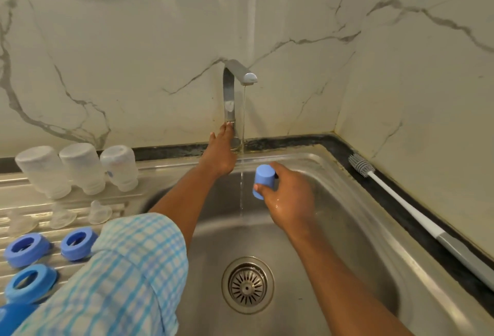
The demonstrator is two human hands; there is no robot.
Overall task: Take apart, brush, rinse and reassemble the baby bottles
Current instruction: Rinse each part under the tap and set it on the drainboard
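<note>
My right hand (290, 199) grips a blue bottle cap (263, 180) over the sink, just right of a thin stream of water. My left hand (220, 152) reaches to the base of the steel tap (235, 81), fingers straight and touching its lever. Three clear bottles (80, 168) stand upside down on the draining board at the left. In front of them lie three clear teats (100, 211). Three blue screw rings (78, 243) sit nearer to me, and another blue cap (12, 317) shows at the bottom left corner.
The steel sink (374, 228) has a round drain (247, 285) in its middle. A white-handled bottle brush (401, 202) lies along the dark counter edge at the right. Marble walls close in behind and to the right.
</note>
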